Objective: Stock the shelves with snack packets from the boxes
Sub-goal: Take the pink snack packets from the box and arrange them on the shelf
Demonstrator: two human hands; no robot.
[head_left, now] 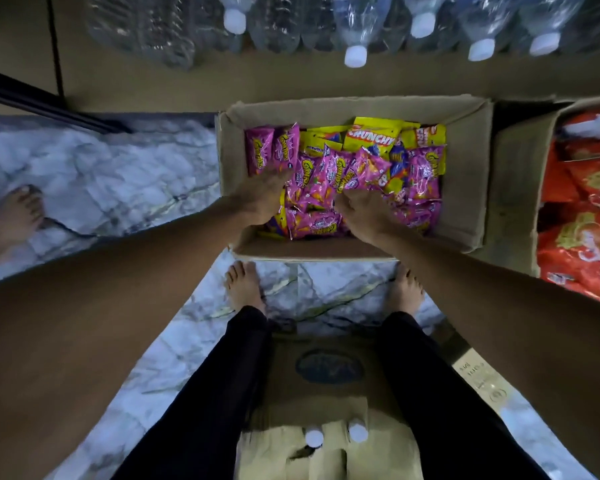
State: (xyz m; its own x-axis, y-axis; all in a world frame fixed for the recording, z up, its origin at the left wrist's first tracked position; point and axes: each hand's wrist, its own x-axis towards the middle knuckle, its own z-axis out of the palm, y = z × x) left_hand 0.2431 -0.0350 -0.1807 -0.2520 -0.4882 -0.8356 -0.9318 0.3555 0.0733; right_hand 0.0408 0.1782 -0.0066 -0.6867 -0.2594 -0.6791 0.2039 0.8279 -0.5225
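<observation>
The left hand (261,199) reaches forward palm down, fingers extended; the right hand (365,210) beside it has fingers curled.

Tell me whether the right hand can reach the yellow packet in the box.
Probably yes: the box is open, the yellow packet lies uncovered at its far side, and the right hand is inside, though its fingers seem curled on pink packets.
</observation>
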